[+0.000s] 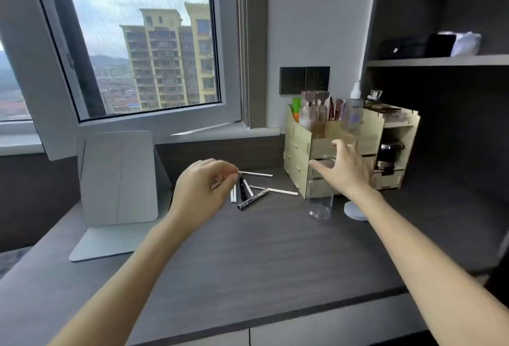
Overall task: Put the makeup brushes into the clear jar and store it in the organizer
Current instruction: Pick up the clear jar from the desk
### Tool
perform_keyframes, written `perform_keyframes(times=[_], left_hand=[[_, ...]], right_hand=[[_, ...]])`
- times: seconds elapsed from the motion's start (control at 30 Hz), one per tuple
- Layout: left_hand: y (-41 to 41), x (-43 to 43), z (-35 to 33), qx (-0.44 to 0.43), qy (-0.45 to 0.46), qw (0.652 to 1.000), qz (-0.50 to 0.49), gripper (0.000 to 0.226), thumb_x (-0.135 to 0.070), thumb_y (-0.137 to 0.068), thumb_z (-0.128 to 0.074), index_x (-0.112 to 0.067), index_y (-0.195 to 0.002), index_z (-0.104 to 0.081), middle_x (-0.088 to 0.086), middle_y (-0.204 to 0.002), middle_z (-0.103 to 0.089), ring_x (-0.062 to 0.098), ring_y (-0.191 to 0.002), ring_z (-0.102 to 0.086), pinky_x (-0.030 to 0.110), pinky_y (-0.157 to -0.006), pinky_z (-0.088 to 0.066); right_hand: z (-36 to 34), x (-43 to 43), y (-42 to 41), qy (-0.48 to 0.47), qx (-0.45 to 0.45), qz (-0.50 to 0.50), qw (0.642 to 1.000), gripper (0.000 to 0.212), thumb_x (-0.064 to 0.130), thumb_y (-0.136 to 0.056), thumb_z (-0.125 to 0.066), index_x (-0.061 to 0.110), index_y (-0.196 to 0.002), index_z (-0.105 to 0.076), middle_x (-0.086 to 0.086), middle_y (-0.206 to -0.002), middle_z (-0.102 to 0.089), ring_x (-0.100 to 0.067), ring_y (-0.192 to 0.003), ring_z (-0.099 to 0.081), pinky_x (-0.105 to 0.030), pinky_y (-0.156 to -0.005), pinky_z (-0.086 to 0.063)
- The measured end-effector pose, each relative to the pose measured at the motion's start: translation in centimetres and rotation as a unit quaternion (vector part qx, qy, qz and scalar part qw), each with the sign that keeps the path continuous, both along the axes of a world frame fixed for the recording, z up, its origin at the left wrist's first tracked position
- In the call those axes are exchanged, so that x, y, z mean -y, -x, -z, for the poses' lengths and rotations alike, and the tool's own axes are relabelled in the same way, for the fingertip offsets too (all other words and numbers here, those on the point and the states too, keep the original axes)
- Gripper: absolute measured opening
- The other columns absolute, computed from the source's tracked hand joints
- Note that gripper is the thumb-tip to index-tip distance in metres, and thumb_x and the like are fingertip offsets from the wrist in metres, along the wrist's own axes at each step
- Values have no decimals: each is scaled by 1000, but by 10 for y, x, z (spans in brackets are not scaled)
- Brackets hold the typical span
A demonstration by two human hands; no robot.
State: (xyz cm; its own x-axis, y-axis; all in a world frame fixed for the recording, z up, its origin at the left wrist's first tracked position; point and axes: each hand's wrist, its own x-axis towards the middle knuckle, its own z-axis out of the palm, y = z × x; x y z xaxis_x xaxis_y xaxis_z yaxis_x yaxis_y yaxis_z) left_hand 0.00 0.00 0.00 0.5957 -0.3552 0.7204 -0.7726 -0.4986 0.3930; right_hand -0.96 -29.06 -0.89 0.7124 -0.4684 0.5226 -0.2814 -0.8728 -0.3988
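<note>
Head view: we see our left hand [203, 188] with fingertips pinched on the end of a thin brush [256, 174] that reaches toward the organizer [298, 136], while the other brushes [249, 192] lie scattered on the desk [248, 263] just beside it. Our right hand [343, 165] is spread wide over the mouth of the clear jar [319, 202], which stands upright on the desk, just in front of the organizer; we cannot tell whether the fingers touch the rim yet. To do this step well, we should settle the right hand around the jar's side, not over its opening, so the mouth is free. Then we lift the pinched brush clear of the pile and drop it in handle first, bristles up, gathering the loose ones afterwards.
</note>
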Motion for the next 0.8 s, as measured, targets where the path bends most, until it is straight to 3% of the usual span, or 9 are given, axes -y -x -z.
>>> perform_keyframes(times=[0.17, 0.27, 0.37, 0.5, 0.63, 0.67, 0.7, 0.73, 0.8], left_hand=[[-19, 5, 28, -2, -32, 999, -15, 9, -11, -79, -72, -17, -86, -72, -4, -79, -66, 20, -75, -57, 27, -68, -42], [-34, 8, 44, -17, -30, 999, -19, 13, -16, -78, -74, -17, -91, -72, -5, -86, -65, 21, -82, -57, 20, -73, -38], [-47, 14, 58, -56, -16, 998, -6, 36, -26, -76, -77, -20, -109, -66, -10, -105, -61, 19, -104, -54, 29, -88, -39], [-54, 21, 69, -113, -12, 992, 53, 81, -43, -67, -79, -38, -134, -35, -27, -123, -44, -2, -116, -39, 16, -96, -30], [-71, 9, 83, -114, 62, 991, 0, 81, -41, -63, -82, -32, -133, -43, -14, -115, -59, 3, -103, -56, 28, -86, -47], [-76, 2, 86, -111, 75, 991, -14, 80, -42, -62, -82, -33, -131, -44, -14, -113, -60, 1, -101, -56, 26, -85, -47], [-80, -5, 90, -108, 93, 989, -29, 79, -44, -61, -81, -36, -130, -43, -16, -112, -59, -1, -100, -56, 20, -84, -46], [-83, -12, 93, -106, 112, 987, -44, 78, -45, -60, -80, -39, -128, -42, -19, -112, -58, -4, -100, -55, 14, -82, -44], [-90, -26, 100, -101, 133, 983, -72, 78, -41, -59, -82, -42, -125, -42, -22, -112, -57, -5, -103, -54, 13, -81, -42]], right_hand=[[14, 5, -29, -66, -51, 16, 996, 78, 56, -79, -61, 11, -137, -34, -16, -134, -50, -36, -118, -52, -42, -87, -47], [16, -8, -30, -61, 27, 10, 998, 65, 46, -80, -63, 11, -130, -43, -13, -128, -57, -34, -113, -55, -40, -83, -47], [16, -48, -26, -105, 138, -78, 982, 54, 45, -78, -65, 18, -122, -50, -2, -108, -62, -22, -92, -61, -29, -73, -44], [22, -106, -29, -309, 117, -253, 910, 45, 43, -79, -67, 26, -118, -51, 6, -101, -61, -3, -86, -61, -16, -72, -46], [38, -115, -50, -441, 39, -368, 818, 48, 57, -78, -56, 30, -117, -55, 5, -110, -65, -7, -100, -64, -27, -85, -57], [43, -109, -59, -426, 40, -358, 830, 43, 53, -83, -52, 28, -118, -57, 3, -112, -66, -9, -103, -64, -25, -87, -55], [50, -100, -70, -357, 29, -318, 878, 37, 45, -90, -50, 23, -119, -59, 1, -116, -67, -13, -108, -62, -24, -90, -50], [59, -89, -82, -239, -6, -266, 934, 33, 34, -96, -48, 18, -123, -59, -1, -123, -65, -16, -115, -59, -24, -93, -44], [79, -72, -102, -21, -101, -212, 972, 37, 16, -97, -45, 13, -133, -50, -2, -137, -55, -21, -128, -47, -25, -103, -32]])
